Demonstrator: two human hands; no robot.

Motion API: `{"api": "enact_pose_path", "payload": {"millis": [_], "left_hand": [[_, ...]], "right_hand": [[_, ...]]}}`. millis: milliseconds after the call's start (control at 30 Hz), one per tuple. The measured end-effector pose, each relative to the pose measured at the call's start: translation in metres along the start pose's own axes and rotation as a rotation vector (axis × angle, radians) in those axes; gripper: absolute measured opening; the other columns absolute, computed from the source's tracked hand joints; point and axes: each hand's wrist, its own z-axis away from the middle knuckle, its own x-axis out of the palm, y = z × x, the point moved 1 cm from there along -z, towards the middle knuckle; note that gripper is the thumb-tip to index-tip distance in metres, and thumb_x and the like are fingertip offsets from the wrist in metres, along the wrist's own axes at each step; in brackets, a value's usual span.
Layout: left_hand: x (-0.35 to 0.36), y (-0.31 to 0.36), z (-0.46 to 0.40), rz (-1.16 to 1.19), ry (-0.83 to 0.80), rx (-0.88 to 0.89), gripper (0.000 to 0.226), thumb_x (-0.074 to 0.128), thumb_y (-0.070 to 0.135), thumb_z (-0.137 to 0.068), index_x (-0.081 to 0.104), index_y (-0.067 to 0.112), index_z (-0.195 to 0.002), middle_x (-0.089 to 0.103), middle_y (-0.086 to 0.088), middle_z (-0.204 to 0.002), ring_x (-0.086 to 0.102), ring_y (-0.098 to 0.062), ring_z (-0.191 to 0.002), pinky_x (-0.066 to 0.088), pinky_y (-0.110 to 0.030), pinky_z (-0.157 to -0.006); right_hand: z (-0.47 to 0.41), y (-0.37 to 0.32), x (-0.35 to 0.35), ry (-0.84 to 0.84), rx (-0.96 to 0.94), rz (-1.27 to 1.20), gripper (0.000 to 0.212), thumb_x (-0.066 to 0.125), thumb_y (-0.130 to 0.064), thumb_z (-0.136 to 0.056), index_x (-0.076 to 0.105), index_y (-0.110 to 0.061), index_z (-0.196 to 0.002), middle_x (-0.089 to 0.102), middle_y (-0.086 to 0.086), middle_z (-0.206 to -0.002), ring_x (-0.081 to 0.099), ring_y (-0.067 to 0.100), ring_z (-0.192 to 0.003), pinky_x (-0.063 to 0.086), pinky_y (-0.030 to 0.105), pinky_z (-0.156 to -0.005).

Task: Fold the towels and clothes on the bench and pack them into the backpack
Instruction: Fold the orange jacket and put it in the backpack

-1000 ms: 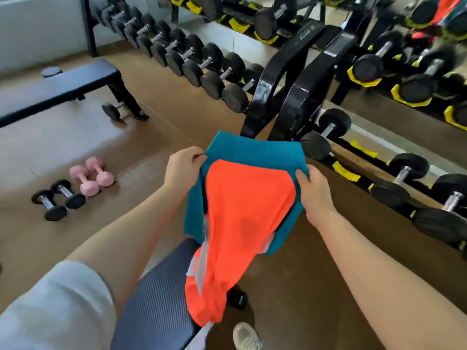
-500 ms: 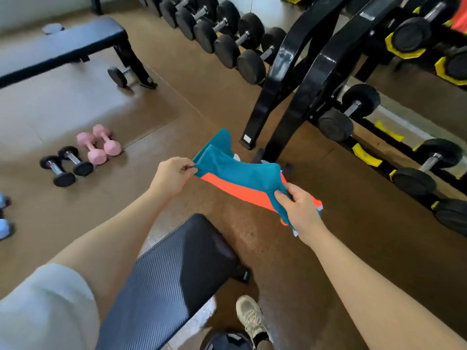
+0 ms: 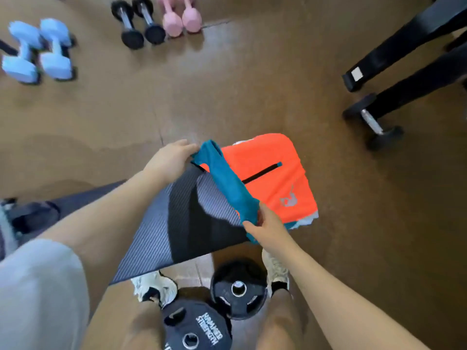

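here, i look straight down at my two hands holding an orange and teal garment (image 3: 267, 178) over the far end of a dark ribbed bench (image 3: 177, 223). my left hand (image 3: 171, 160) pinches one end of the garment's teal band (image 3: 227, 183) at the bench's far corner, fingers curled around the cloth. my right hand (image 3: 265, 228) grips the other end of that band at the bench's near right edge, thumb and fingers closed on the fabric. the band stretches between my hands, its long axis running diagonally from upper left to lower right. the orange panel spreads away from the band toward the right, past the bench edge above the brown floor (image 3: 227, 97), with a dark slit and a small grey logo showing on it.

on the floor ahead lie blue dumbbells (image 3: 38, 51), black dumbbells (image 3: 137, 24) and pink dumbbells (image 3: 180, 18). two black weight plates (image 3: 237, 289) sit near my shoes (image 3: 154, 289).
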Motion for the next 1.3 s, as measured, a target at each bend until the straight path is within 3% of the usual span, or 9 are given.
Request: {"api": "enact_pose_path", "payload": {"millis": [100, 267, 567, 667, 767, 833, 933, 1033, 1300], "left_hand": [[-0.009, -0.036, 0.037, -0.009, 0.002, -0.017, 0.018, 0.05, 0.0, -0.088, 0.059, -0.001, -0.104, 0.052, -0.024, -0.096, 0.056, -0.04, -0.091, 0.044, -0.045, -0.077], [-0.019, -0.099, 0.101, -0.059, -0.045, -0.087, 0.028, 0.05, 0.005, -0.088, 0.057, 0.009, -0.115, 0.049, -0.014, -0.114, 0.054, -0.034, -0.1, 0.043, -0.041, -0.083], [-0.002, -0.21, 0.207, -0.258, -0.064, -0.293, 0.025, 0.041, 0.009, -0.092, 0.051, 0.0, -0.113, 0.045, -0.017, -0.123, 0.054, -0.036, -0.1, 0.042, -0.04, -0.075], [0.011, -0.238, 0.229, -0.142, 0.023, -0.473, 0.031, 0.038, 0.014, -0.092, 0.051, 0.008, -0.12, 0.049, -0.013, -0.131, 0.05, -0.031, -0.114, 0.04, -0.039, -0.094], [0.02, -0.249, 0.239, -0.186, 0.061, -0.568, 0.045, 0.04, 0.008, -0.09, 0.041, 0.006, -0.135, 0.022, -0.009, -0.153, 0.014, -0.029, -0.141, 0.008, -0.042, -0.114], [0.028, -0.243, 0.242, -0.162, 0.13, -0.628, 0.05, 0.037, 0.007, -0.088, 0.038, 0.003, -0.137, 0.021, -0.012, -0.153, 0.009, -0.033, -0.142, 0.006, -0.044, -0.114], [0.064, -0.207, 0.234, -0.005, 0.122, -0.497, 0.051, 0.039, 0.016, -0.08, 0.051, 0.0, -0.127, 0.035, -0.021, -0.145, 0.03, -0.038, -0.135, 0.024, -0.045, -0.112], [0.106, -0.156, 0.216, 0.083, -0.023, -0.251, 0.042, 0.044, 0.022, -0.067, 0.068, 0.002, -0.095, 0.059, -0.03, -0.116, 0.062, -0.042, -0.099, 0.054, -0.046, -0.081], [0.152, -0.038, 0.141, 0.113, 0.026, 0.045, 0.024, 0.042, 0.023, -0.065, 0.057, 0.014, -0.082, 0.061, -0.012, -0.081, 0.06, -0.028, -0.062, 0.049, -0.03, -0.047]], "right_hand": [[-0.004, -0.021, 0.045, -0.134, -0.041, 0.241, 0.051, 0.061, -0.009, -0.081, 0.05, -0.028, -0.127, 0.058, -0.004, -0.08, 0.05, 0.011, -0.066, 0.037, 0.016, -0.063], [-0.004, -0.046, 0.131, -0.302, -0.069, 0.424, 0.049, 0.06, -0.016, -0.083, 0.046, -0.028, -0.128, 0.05, 0.002, -0.068, 0.047, 0.019, -0.066, 0.039, 0.036, -0.067], [-0.005, -0.063, 0.306, -0.549, -0.062, 0.37, 0.054, 0.059, -0.012, -0.083, 0.039, -0.018, -0.133, 0.062, 0.007, -0.095, 0.06, 0.031, -0.091, 0.044, 0.036, -0.08], [-0.009, -0.07, 0.345, -0.672, -0.035, 0.233, 0.063, 0.058, -0.015, -0.081, 0.032, -0.017, -0.138, 0.059, 0.002, -0.101, 0.06, 0.025, -0.087, 0.049, 0.037, -0.085], [-0.018, -0.072, 0.354, -0.824, -0.005, 0.33, 0.069, 0.056, -0.014, -0.09, 0.019, -0.018, -0.147, 0.055, 0.01, -0.12, 0.059, 0.025, -0.102, 0.041, 0.03, -0.089], [-0.034, -0.068, 0.336, -0.694, -0.053, 0.466, 0.053, 0.051, -0.013, -0.093, 0.033, -0.016, -0.142, 0.054, 0.012, -0.129, 0.054, 0.026, -0.115, 0.038, 0.031, -0.1], [-0.064, -0.048, 0.281, -0.424, -0.156, 0.755, 0.035, 0.048, -0.012, -0.092, 0.054, -0.013, -0.126, 0.053, 0.012, -0.126, 0.049, 0.029, -0.118, 0.035, 0.035, -0.099], [-0.08, -0.025, 0.217, -0.265, -0.184, 0.98, 0.034, 0.053, -0.011, -0.087, 0.059, -0.011, -0.121, 0.05, 0.015, -0.129, 0.044, 0.035, -0.12, 0.036, 0.039, -0.1], [-0.074, 0.022, 0.074, 0.103, -0.04, 1.051, 0.024, 0.05, -0.005, -0.088, 0.059, -0.002, -0.11, 0.051, 0.018, -0.119, 0.047, 0.04, -0.106, 0.04, 0.047, -0.086]]}}
